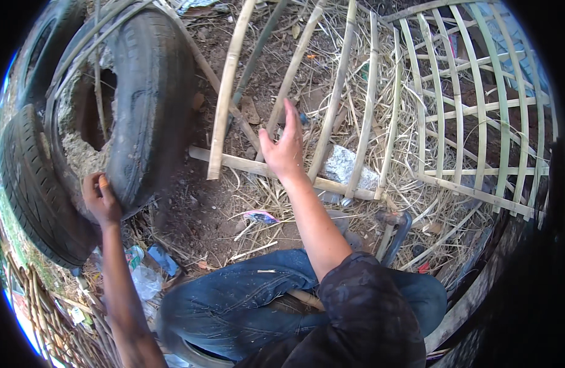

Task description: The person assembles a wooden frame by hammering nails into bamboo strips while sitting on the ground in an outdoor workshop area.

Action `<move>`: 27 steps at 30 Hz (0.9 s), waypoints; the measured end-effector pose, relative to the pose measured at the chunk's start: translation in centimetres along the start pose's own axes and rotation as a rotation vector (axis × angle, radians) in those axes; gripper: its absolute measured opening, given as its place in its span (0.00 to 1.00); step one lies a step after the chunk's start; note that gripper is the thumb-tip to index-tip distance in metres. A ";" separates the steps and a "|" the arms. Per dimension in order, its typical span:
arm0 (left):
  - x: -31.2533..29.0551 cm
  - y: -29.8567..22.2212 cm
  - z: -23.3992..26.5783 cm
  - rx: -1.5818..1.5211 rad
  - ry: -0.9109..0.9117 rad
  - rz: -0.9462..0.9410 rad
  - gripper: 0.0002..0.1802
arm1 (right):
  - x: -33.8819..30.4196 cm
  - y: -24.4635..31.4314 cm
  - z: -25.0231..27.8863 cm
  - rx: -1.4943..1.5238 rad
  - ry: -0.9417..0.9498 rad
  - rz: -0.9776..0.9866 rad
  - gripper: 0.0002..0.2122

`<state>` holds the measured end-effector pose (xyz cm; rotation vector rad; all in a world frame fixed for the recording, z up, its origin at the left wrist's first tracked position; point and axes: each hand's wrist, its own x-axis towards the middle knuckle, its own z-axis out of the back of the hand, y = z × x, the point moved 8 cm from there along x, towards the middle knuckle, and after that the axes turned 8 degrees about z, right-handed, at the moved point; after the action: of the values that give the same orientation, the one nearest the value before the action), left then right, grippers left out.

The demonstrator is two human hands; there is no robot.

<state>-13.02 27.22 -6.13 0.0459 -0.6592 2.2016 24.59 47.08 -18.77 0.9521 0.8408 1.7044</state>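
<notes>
My left hand [103, 201] is beside the lower edge of a worn black tyre [146, 98], its fingers loosely bent and apart. A small orange patch shows at one fingertip; I cannot make out what it is. No held thing shows in that hand. Above a frame of split bamboo slats, my right hand [284, 147] is raised with thumb and fingers spread, holding nothing. Its nearest piece is a long bamboo slat [293, 69]. A bamboo crosspiece [236, 162] runs beneath the right wrist, joining the lower slat ends.
Rough concrete [80, 144] lines the tyre's middle. Another tyre [34, 190] leans at the left. A woven bamboo lattice [472, 116] spreads at the far right. Straw, a pale stone [350, 168], a metal tool [396, 236] and plastic scraps [146, 281] lie about my legs.
</notes>
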 end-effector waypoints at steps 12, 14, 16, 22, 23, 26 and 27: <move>0.0 -1.4 1.3 0.087 -0.122 -0.024 0.10 | -6.5 5.7 -0.7 0.184 -0.061 0.033 0.18; 0.5 -1.2 2.2 0.125 -0.031 0.029 0.11 | -9.6 7.3 -2.3 0.130 0.058 0.044 0.14; 0.9 -2.5 1.6 0.057 -0.105 -0.049 0.14 | -12.1 7.2 -3.8 0.176 0.206 0.013 0.14; -0.9 -1.1 2.5 0.047 -0.075 0.040 0.14 | -10.5 7.0 -1.0 0.087 0.066 0.312 0.12; -1.0 -1.0 2.7 0.057 -0.079 0.051 0.14 | -8.1 4.2 0.0 0.150 -0.045 0.227 0.10; -0.9 -1.9 2.4 0.054 -0.089 0.035 0.14 | 1.1 -2.3 2.0 0.190 -0.149 0.122 0.09; -1.0 -1.6 2.1 0.044 -0.094 0.032 0.14 | 4.3 -2.1 1.5 0.001 -0.063 0.167 0.12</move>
<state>-11.52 26.36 -3.85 0.1636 -0.6670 2.2553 25.84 51.98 -19.01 1.0967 0.7372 1.8056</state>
